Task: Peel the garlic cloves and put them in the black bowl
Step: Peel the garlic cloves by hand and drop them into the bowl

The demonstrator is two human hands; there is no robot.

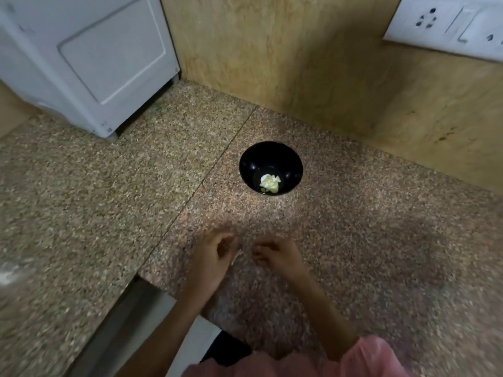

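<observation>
Fingers (pixel 227 238) of the left hand (pixel 212 258) are curled toward the thumb; fingers (pixel 261 252) of the right hand (pixel 281 255) are curled likewise. Motion blur prevents confirming a grasp in either hand. A pale sliver (pixel 236 257) shows between the two hands, against the left fingertips; whether it is pinched cannot be told. Both hands hover low over the granite countertop (pixel 367 219), near its front. The black bowl (pixel 272 155) stands upright beyond the hands, well apart from them, with peeled garlic cloves (pixel 269 183) in its bottom. A white appliance (pixel 103 58) occupies the rear left; a socket plate (pixel 446 23) is on the right wall.
</observation>
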